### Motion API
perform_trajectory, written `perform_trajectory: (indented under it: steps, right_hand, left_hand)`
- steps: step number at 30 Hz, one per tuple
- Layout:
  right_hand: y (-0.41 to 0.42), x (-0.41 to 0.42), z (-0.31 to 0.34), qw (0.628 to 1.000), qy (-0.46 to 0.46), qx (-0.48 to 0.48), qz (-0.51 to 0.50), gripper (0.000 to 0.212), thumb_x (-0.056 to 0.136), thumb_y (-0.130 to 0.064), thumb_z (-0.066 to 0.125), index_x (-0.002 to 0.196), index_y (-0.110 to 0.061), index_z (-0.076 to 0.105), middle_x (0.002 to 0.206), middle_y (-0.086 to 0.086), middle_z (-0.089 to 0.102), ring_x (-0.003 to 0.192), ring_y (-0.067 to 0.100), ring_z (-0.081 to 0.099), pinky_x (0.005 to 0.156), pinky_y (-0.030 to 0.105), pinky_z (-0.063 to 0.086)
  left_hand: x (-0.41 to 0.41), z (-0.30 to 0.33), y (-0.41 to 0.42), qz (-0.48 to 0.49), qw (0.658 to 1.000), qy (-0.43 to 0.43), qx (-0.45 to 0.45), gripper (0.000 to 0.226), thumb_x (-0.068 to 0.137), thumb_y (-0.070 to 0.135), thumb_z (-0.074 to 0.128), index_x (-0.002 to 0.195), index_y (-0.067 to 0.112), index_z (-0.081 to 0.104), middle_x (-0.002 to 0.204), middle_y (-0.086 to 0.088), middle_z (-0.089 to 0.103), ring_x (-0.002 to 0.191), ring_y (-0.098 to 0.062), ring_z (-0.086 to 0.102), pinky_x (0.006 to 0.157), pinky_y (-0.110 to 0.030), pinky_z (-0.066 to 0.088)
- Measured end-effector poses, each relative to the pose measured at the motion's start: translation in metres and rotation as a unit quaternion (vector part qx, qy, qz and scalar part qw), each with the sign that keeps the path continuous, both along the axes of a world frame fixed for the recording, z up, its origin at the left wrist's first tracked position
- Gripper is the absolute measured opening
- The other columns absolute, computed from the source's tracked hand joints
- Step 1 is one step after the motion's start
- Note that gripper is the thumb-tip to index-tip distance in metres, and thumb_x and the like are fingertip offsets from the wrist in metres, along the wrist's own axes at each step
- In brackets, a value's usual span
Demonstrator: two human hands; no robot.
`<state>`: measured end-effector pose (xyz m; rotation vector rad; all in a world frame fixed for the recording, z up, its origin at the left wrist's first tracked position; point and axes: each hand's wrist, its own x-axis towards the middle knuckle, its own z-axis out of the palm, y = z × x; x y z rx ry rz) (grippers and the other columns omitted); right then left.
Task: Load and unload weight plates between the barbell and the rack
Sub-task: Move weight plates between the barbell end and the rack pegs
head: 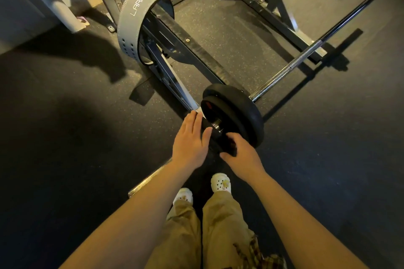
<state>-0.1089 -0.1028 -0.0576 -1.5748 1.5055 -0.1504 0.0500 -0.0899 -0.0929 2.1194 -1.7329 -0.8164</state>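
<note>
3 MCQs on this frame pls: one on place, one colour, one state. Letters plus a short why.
1. Where does the grey belt hang?
A. on the rack frame
B. on the barbell shaft
C. flat on the floor

2. What colour is the large plate on the barbell?
A. red
B. black
C. yellow

3. What is the right hand doing?
A. hanging idle
B. gripping a small plate at the sleeve end
C. resting on a shoe

Key: 1 A, the belt loops over the rack's bar; 2 B, its rim and face are black; 3 B, its fingers curl round the small plate's edge, while the left hand lies flat against it.
</note>
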Motion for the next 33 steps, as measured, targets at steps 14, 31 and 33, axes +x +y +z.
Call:
perform_trajectory:
  steps: [14, 31, 33]
  right_hand:
    - [0.033, 0.021, -0.022, 0.996, 0.023, 0.005, -0.087, 0.041, 0.094, -0.013, 0.058, 0.13, -0.021, 0.041, 0.125, 0.005, 0.058, 0.118, 0.021, 0.056, 0.086, 0.025, 0.044]
    - [0.007, 0.015, -0.013, 0.998, 0.021, 0.0, -0.06, 0.035, 0.09, -0.026, 0.064, 0.121, -0.021, 0.049, 0.109, -0.01, 0.049, 0.101, 0.007, 0.05, 0.08, 0.023, 0.039]
    - [0.003, 0.032, -0.008, 0.998, 0.003, -0.027, -0.052, 0.041, 0.089, -0.026, 0.066, 0.124, -0.023, 0.046, 0.109, -0.012, 0.051, 0.101, 0.003, 0.049, 0.083, 0.022, 0.04]
  left_hand:
    - [0.044, 0.018, 0.001, 0.095, 0.984, 0.149, -0.015, 0.046, 0.103, 0.033, 0.039, 0.147, 0.02, 0.035, 0.152, -0.001, 0.031, 0.141, -0.017, 0.03, 0.113, -0.038, 0.031]
    - [0.027, -0.004, -0.043, 0.102, 0.978, 0.147, 0.103, 0.044, 0.101, 0.048, 0.031, 0.134, 0.023, 0.047, 0.142, -0.004, 0.038, 0.122, -0.023, 0.048, 0.101, -0.036, 0.034]
    - [0.031, -0.002, -0.038, 0.092, 0.978, 0.161, 0.093, 0.04, 0.103, 0.042, 0.027, 0.133, 0.024, 0.047, 0.142, -0.003, 0.039, 0.124, -0.02, 0.047, 0.101, -0.034, 0.032]
